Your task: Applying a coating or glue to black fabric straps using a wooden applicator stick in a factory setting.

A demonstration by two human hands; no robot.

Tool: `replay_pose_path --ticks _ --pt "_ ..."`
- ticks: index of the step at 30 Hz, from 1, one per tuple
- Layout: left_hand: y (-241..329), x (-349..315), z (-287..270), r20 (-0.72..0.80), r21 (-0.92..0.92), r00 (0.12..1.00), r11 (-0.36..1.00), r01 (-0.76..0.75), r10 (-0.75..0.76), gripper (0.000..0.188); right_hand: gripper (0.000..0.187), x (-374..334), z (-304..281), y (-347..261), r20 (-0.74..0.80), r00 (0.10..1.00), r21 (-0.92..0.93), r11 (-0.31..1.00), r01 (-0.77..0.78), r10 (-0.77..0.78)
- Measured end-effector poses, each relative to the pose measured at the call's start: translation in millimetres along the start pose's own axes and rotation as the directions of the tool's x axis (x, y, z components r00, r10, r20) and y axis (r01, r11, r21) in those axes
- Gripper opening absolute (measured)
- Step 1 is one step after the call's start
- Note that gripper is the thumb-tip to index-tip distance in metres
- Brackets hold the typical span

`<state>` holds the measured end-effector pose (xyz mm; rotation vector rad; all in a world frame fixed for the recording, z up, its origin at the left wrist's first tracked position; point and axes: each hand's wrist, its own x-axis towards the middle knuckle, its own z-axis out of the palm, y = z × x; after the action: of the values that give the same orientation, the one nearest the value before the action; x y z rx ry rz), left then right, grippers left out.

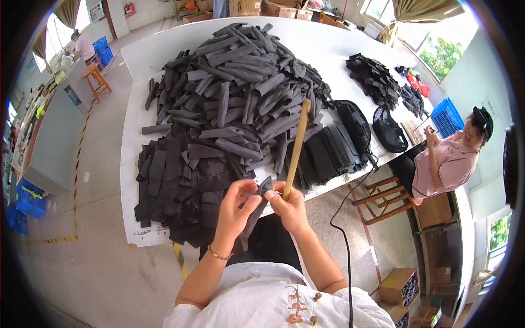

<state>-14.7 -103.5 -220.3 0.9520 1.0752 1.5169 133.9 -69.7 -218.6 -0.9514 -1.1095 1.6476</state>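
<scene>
My right hand [290, 209] is closed round the lower end of a long pale wooden stick [298, 147], which slants up over the table with a rounded knob at its top. Its thumb also presses the top of a dark grey fabric strip [252, 221]. My left hand [236, 208] has curled fingers, thumb and forefinger at the strip's edge. The strip hangs down between both hands, partly hidden by the left one. Beyond my hands rises a big heap of rolled dark grey fabric tubes [235, 82]. Flat dark fabric pieces [175, 180] lie nearer, to the left.
A white table [136, 112] with raised edges bears everything. To the right are stacked dark sheets [328, 153], black mesh covers [354, 127] and a black cable [344, 235] hanging past the edge. A co-worker [445, 164] sits at the right, near a wooden stool [383, 201].
</scene>
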Motion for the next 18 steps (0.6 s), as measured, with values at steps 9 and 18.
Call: replay_pose_path --ticks 9,18 --pt "-23.2 14.1 12.7 0.023 -0.456 0.968 0.859 0.233 -0.25 0.015 0.016 3.6 -8.9 10.7 0.037 0.991 -0.217 0.967 0.135 -0.13" --pt "-36.0 21.4 11.2 -0.133 -0.159 0.974 0.974 0.164 -0.186 0.025 0.018 2.4 -9.2 16.8 0.011 0.998 -0.197 0.979 0.059 -0.058"
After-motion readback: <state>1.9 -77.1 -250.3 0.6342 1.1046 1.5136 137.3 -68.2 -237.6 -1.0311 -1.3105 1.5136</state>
